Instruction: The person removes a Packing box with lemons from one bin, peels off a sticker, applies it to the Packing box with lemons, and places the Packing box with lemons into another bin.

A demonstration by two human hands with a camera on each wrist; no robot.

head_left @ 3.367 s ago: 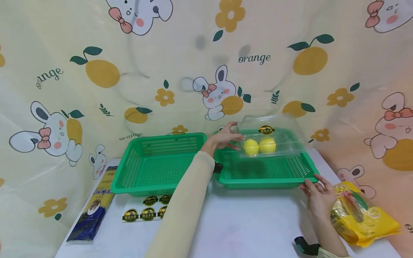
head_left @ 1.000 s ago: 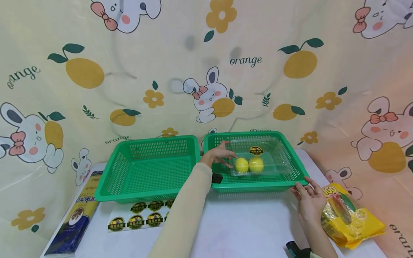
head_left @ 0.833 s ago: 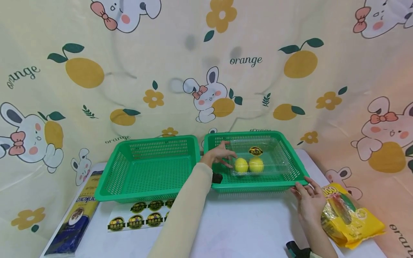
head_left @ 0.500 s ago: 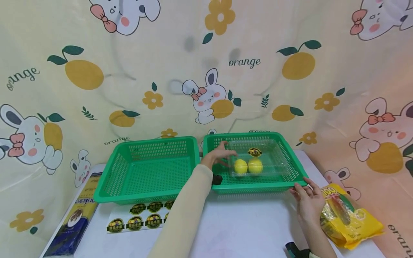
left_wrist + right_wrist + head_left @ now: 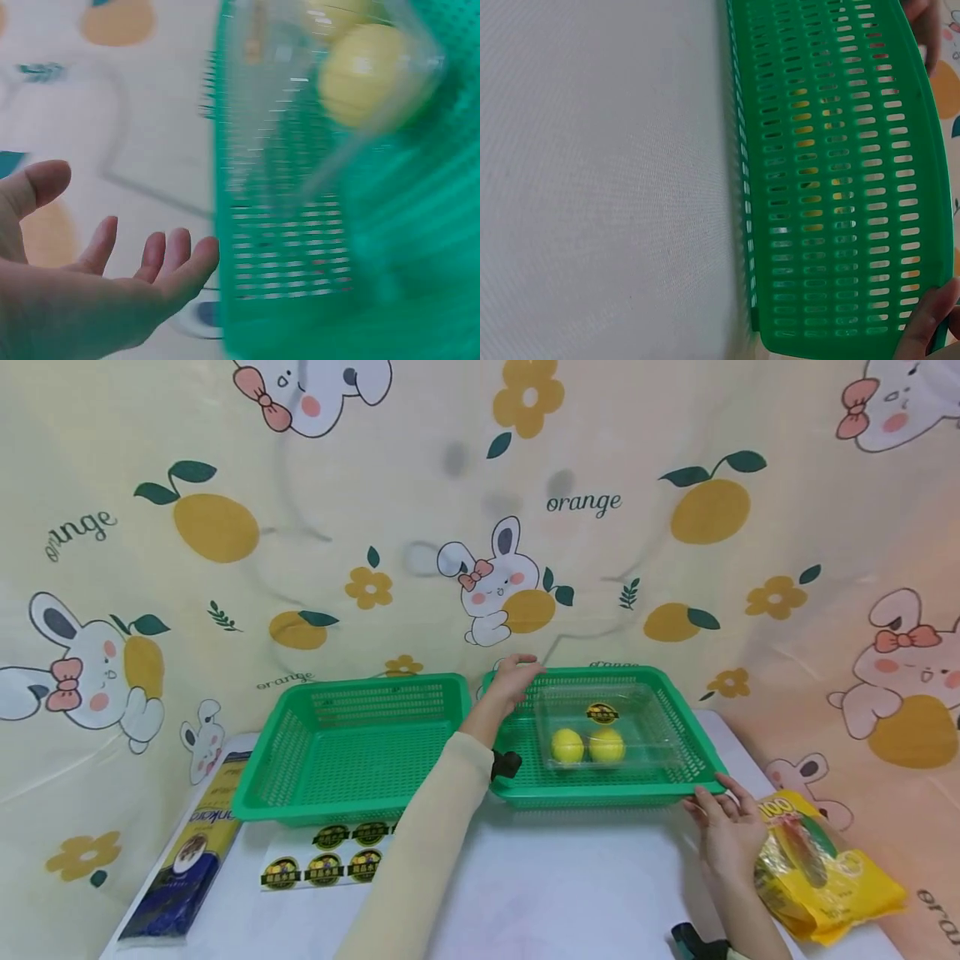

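Observation:
A clear plastic box [image 5: 641, 722] with a round black-and-gold label lies in the right green basket [image 5: 600, 797]. Two yellow, lemon-like fruits [image 5: 567, 746] show through its near left part. Above the basket's back left corner is my left hand [image 5: 513, 681], apart from the box. In the left wrist view its fingers [image 5: 199, 262] are spread and relaxed, holding nothing. My right hand [image 5: 731, 835] pinches the basket's front right corner. In the right wrist view a thumb or finger [image 5: 926, 322] lies over the rim.
Another green basket [image 5: 375, 760] stands to the left. A sheet of round stickers [image 5: 324, 867] lies before it, partly under my left sleeve. A blue-and-gold packet [image 5: 191, 852] is at far left, a yellow bag [image 5: 825, 877] at right. A printed curtain [image 5: 420, 468] hangs behind.
The clear box with the fruits came down into the right basket. My left hand has since let go of it and moved up and back. The right hand stays at the basket corner.

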